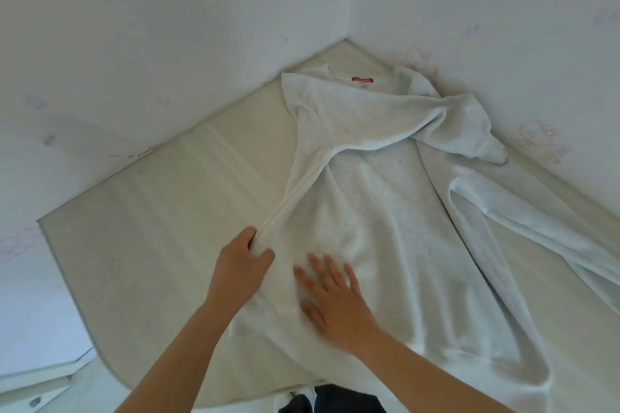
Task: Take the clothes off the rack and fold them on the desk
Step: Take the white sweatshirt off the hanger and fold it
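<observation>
Fingers and thumb of the left hand [240, 266] pinch the cuff of 1 sleeve [303, 189], taut along a line running away and rightward to the shoulder. Just beside it the right hand [332, 303] lies flat, fingers spread, pressing the sweatshirt [396, 198], spread on the desk [144, 211] with its collar toward the far corner. The fold likely carries the sleeve rightward across the body, the left hand's job.

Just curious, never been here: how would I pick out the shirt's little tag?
On the pale desk in the wall corner lies a whitish sweatshirt. At its collar, nearest the corner, sits a small label, the only red thing there.
</observation>
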Motion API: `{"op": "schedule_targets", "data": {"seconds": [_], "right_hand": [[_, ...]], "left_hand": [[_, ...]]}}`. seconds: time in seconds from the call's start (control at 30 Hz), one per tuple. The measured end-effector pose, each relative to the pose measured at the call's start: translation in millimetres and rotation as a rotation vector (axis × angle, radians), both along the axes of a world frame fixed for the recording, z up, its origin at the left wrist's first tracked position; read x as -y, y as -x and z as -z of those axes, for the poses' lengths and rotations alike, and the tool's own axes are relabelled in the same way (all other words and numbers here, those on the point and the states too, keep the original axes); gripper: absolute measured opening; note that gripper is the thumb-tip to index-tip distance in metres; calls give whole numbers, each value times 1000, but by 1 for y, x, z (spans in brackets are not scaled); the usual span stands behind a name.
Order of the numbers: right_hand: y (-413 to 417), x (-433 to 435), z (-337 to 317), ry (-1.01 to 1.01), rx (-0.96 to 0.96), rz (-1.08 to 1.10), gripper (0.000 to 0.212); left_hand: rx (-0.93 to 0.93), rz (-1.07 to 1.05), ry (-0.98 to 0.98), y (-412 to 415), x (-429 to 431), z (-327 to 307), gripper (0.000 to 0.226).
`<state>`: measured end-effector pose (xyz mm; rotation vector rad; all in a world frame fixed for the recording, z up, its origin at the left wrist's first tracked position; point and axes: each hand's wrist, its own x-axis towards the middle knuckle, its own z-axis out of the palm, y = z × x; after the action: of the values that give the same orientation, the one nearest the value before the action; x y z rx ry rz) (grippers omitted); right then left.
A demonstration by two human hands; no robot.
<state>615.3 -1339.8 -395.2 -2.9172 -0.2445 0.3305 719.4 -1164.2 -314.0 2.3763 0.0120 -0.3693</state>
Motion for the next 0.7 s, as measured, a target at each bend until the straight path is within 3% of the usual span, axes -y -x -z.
{"op": "schedule_targets", "data": {"seconds": [0.07,0.17,0.3,0.37,0.43,0.57,0.7], "right_hand": [[4,-21,-2,-38,-48,-143,62],[9,-30,-4,12,-96,-285,62],[47,-11,-9,47,-41,-68,55],[80,3,-3,-1,-30,64,55],[112,16,1,-38,9,146,51],[144,30,-7,-183,92,294,37],[133,19,-22,-258,85,414,55]], "left_hand": [[37,68,164,3,4,-24,21],[-79,248,270,21,4,-36,14],[-353,345,405,48,-12,-17,15],[-310,442,310,68,-23,4,16],[-154,608,99,91,-31,26,19],[83,863,-254,128,-40,48,67],[344,948,-354,146,-42,58,83]]}}
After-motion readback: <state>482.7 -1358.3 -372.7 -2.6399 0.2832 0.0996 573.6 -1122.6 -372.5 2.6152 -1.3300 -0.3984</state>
